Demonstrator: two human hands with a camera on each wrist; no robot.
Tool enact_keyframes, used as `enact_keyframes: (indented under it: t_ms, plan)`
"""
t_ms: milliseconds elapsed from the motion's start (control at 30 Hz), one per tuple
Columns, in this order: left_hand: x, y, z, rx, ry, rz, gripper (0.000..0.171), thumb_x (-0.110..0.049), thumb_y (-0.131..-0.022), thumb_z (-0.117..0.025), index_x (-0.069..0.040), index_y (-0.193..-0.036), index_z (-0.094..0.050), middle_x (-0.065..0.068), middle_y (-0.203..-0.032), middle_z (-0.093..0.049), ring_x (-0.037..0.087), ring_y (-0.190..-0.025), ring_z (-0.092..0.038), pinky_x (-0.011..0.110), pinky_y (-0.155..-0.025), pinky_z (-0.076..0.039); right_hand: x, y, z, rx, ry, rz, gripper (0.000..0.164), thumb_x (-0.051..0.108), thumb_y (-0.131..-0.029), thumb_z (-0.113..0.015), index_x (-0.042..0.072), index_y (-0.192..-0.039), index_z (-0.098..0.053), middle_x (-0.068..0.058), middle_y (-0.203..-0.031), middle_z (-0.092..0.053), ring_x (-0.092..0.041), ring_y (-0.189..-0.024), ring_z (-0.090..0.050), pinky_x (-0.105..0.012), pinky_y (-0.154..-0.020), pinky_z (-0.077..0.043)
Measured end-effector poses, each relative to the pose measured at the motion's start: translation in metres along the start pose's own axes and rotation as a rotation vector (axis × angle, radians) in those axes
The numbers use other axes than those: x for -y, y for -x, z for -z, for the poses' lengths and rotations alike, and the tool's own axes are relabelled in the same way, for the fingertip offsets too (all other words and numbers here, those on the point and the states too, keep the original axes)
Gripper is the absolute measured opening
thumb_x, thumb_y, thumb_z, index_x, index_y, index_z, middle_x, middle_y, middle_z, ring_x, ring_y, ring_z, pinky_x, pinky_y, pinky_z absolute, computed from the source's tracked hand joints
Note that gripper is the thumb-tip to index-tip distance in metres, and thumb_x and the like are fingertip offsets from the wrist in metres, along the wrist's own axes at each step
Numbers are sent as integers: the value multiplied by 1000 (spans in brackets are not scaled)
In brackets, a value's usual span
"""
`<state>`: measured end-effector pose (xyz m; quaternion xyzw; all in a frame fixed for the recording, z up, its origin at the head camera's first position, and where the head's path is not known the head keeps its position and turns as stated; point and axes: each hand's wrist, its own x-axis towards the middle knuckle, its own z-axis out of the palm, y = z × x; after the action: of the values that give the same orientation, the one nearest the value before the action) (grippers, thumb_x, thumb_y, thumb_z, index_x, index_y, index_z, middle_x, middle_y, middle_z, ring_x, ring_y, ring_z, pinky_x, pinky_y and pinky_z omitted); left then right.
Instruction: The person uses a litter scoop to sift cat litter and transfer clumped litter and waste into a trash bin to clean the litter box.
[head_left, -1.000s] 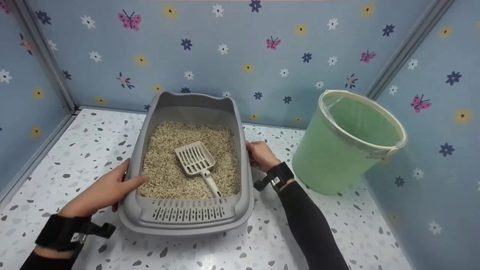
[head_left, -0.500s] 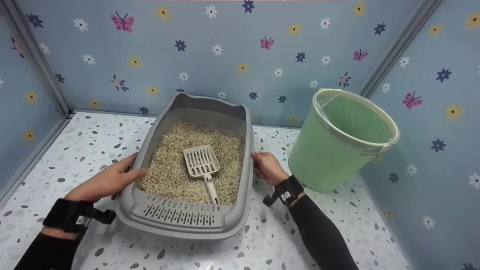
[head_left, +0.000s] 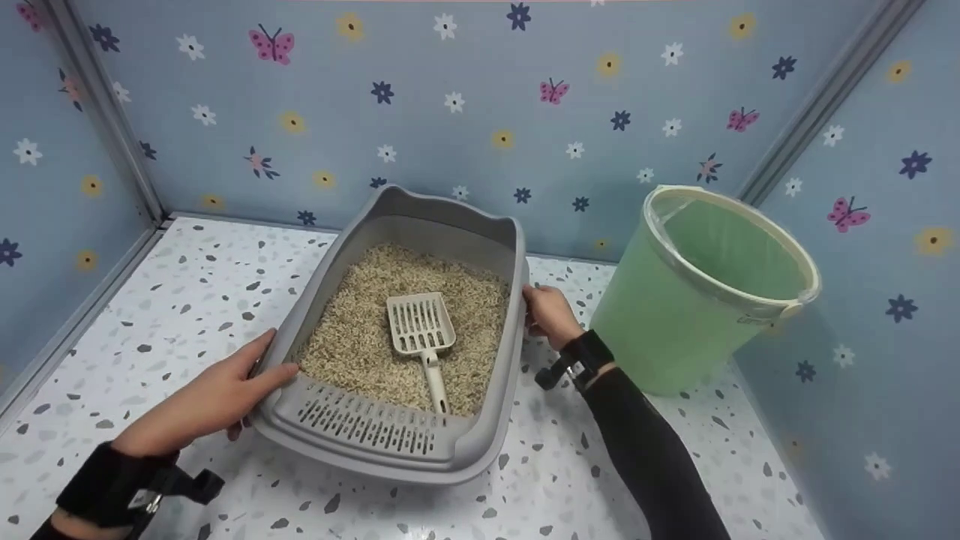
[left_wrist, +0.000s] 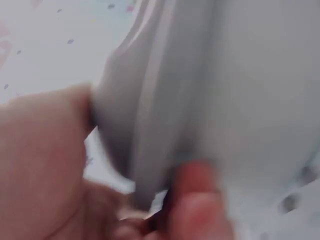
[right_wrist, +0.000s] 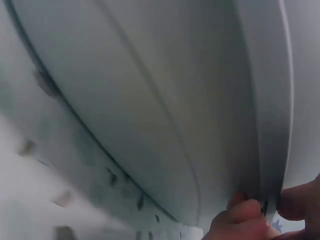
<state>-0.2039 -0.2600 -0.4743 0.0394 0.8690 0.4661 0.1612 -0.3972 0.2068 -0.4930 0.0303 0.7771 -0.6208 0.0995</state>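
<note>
My left fingers (head_left: 249,356) are clamping the near left side of a grey litter box (head_left: 476,448), the thumb (head_left: 276,377) lying over the rim while the others are curling below its lip; the left wrist view is showing them blurred. My right fingers (head_left: 538,301) are pinching the opposite long side, catching the rim's edge from both faces. Between them the box is sitting at an angle, its slotted front end pointing toward me and slightly left, its back end facing the wall; I cannot tell whether its whole base is touching the bench (head_left: 210,277). Inside, tan litter (head_left: 356,337) is covering the bottom, and a beige slotted scoop (head_left: 429,358) is lying on it, head toward the back, handle reaching the front end's edge. Black straps (head_left: 587,352) are circling both wrists, and a black sleeve (head_left: 645,442) is covering my right forearm. Farther right, near that wrist, a green bin (head_left: 645,322) with a cream rim is standing on the speckled bench. Beyond, blue panels (head_left: 465,64) patterned with flowers and butterflies are rising on three sides.
</note>
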Motion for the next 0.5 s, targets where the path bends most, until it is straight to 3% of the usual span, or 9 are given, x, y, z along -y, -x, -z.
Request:
enact_keyframes:
  t_ms: [200,333,500]
  plan:
    - [3,-6,-5,-66,53,-45,93,-50,-117,-56,-6,-179,-2,10,-80,-69,12,-47,-44,31,-42,-47,-3,-13,9,7,-111,-17,42,25,-116,-51,10,-78,-58,0,-67,-51,-13,-58,-49,-23,-47,-36]
    - [9,-10,-1,-85,75,-49,91,-48,-117,-58,-9,-180,-5,9,-87,-74,10,-49,-42,28,-42,-44,-8,-8,8,14,-162,-12,42,24,-117,-51,11,-78,-57,1,-68,-51,-12,-59,-50,-23,-48,-35]
    - [19,-21,8,-77,78,-52,89,-50,-116,-58,-12,-180,-9,8,-82,-68,8,-50,-42,26,-44,-43,-17,7,9,0,-182,-14,43,28,-119,-51,11,-80,-56,0,-71,-51,-14,-61,-50,-25,-50,-35]
